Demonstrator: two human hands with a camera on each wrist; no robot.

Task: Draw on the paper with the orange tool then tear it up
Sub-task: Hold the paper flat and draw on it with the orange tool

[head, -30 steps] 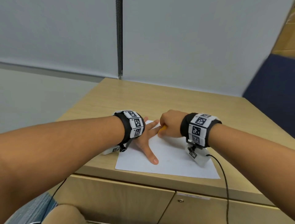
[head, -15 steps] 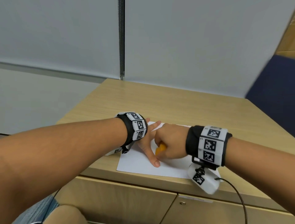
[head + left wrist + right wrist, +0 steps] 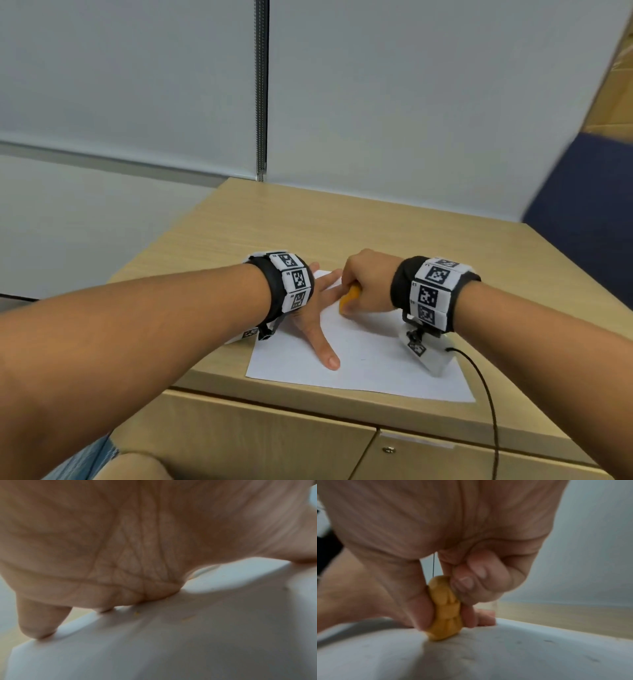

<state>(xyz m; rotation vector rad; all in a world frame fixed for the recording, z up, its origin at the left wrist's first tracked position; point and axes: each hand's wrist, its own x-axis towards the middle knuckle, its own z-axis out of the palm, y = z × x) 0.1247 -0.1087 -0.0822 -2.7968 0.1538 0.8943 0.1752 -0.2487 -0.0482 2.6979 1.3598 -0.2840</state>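
Head view: left grip (image 3: 310,315) flat, pinned paper (image 3: 376,370); right grip (image 3: 368,281) pinched tool (image 3: 349,298). Paper looked flimsy, light; best taken at edges.

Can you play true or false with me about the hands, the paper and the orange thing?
1. The left hand presses flat on the white sheet of paper. True.
2. The right hand pinches the chunky orange drawing tool. True.
3. The paper is ripped into pieces. False: it lies whole on the light wooden desk.
4. The orange tool is up in the air. False: its tip touches the paper.
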